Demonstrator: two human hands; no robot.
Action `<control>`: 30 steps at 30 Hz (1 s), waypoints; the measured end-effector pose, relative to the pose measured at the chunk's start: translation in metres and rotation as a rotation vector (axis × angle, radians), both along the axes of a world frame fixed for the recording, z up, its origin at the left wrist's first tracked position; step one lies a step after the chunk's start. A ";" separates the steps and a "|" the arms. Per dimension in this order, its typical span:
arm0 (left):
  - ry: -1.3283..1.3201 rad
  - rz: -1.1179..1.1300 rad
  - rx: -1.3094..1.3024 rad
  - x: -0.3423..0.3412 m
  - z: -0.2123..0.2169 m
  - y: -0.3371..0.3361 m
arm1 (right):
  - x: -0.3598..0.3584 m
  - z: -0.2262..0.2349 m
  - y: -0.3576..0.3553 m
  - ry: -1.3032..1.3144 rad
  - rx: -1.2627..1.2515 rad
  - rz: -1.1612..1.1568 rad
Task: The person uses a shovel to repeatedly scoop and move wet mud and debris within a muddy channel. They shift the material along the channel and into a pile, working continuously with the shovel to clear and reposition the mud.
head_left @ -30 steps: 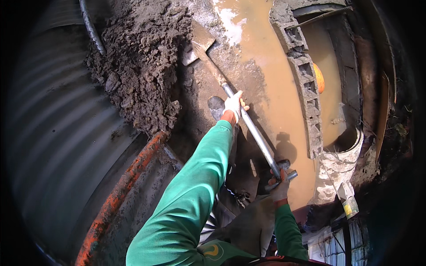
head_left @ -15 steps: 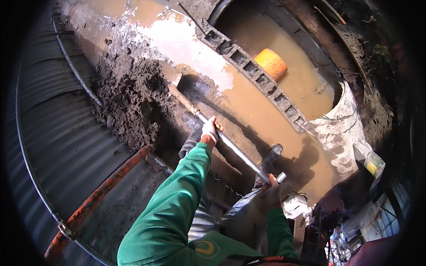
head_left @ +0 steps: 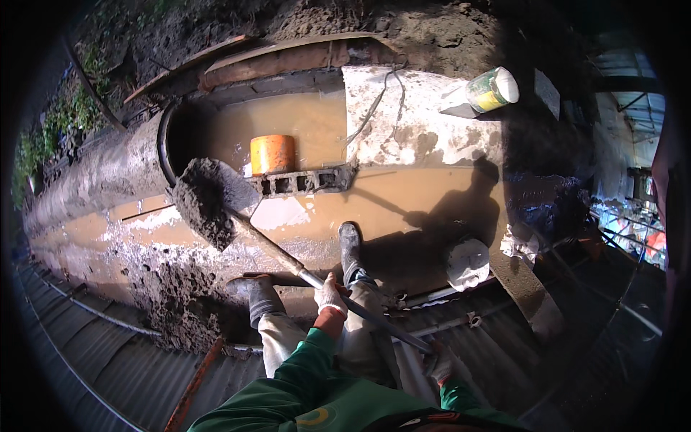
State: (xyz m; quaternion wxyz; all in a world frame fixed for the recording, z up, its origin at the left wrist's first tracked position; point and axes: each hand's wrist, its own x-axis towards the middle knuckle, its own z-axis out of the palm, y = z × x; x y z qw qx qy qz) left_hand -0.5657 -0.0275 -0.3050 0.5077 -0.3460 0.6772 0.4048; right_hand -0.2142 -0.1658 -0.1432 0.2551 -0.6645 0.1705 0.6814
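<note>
1. Carrying step, seemingly: left hand (head_left: pixel 330 295) and right hand (head_left: pixel 440 362), fingers wrapped around the shovel (head_left: pixel 288 255) shaft.
2. Blade, mud-loaded, raised left over muddy water (head_left: pixel 403 198), near orange bucket (head_left: pixel 272 154).
3. Next move probably calls for level, steady swinging.

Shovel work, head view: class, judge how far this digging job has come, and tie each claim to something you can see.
Done: a heap of dug mud lies by the corrugated sheet. In hand: the left hand and right hand grip the shovel, its blade loaded with mud and raised. Left: brown water covers the trench around the boots, so more mud probably remains.
</note>
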 end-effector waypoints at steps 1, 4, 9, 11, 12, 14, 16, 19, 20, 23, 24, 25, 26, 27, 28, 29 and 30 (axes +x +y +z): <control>-0.015 -0.091 0.072 0.022 0.014 0.019 | 0.011 0.004 -0.019 -0.025 -0.003 0.005; -0.049 -0.336 0.274 0.078 0.056 0.093 | 0.020 -0.002 -0.043 -0.032 -0.102 -0.193; 0.076 -0.691 0.558 0.125 0.092 0.290 | -0.042 -0.081 0.028 0.737 0.213 -0.477; 0.166 -0.779 0.619 0.124 0.098 0.324 | -0.060 -0.106 0.057 0.552 0.404 -0.102; 0.198 -0.795 0.630 0.122 0.103 0.330 | -0.059 -0.105 0.063 0.636 0.352 -0.239; 0.191 -0.731 0.670 0.107 0.118 0.317 | -0.048 -0.091 0.080 0.799 0.173 -0.504; 0.112 -0.623 0.781 0.083 0.136 0.293 | -0.021 -0.062 0.105 0.579 0.253 -0.160; -0.086 -0.338 0.895 0.032 0.149 0.255 | -0.007 -0.016 0.144 0.195 0.131 -0.120; -0.092 -0.226 0.891 0.015 0.146 0.241 | -0.008 -0.004 0.161 0.043 0.017 -0.094; 0.046 0.053 0.617 -0.054 0.111 0.190 | -0.043 0.030 0.178 0.205 0.509 0.381; 0.069 0.183 0.576 -0.083 0.093 0.168 | -0.068 0.038 0.173 0.088 0.580 0.558; 0.096 0.300 0.572 -0.110 0.074 0.142 | -0.093 0.046 0.169 0.045 0.547 0.610; 0.032 0.371 0.543 -0.140 0.054 0.116 | -0.117 0.054 0.169 0.192 0.361 0.463; 0.040 0.422 0.523 -0.165 0.035 0.089 | -0.145 0.058 0.168 0.120 0.337 0.522; -0.025 0.473 0.504 -0.186 0.016 0.064 | -0.172 0.061 0.170 0.127 0.362 0.575; -0.050 0.530 0.460 -0.205 -0.003 0.040 | -0.202 0.062 0.172 0.065 0.354 0.649; -0.023 0.575 0.428 -0.218 -0.022 0.017 | -0.231 0.059 0.175 -0.108 0.879 0.948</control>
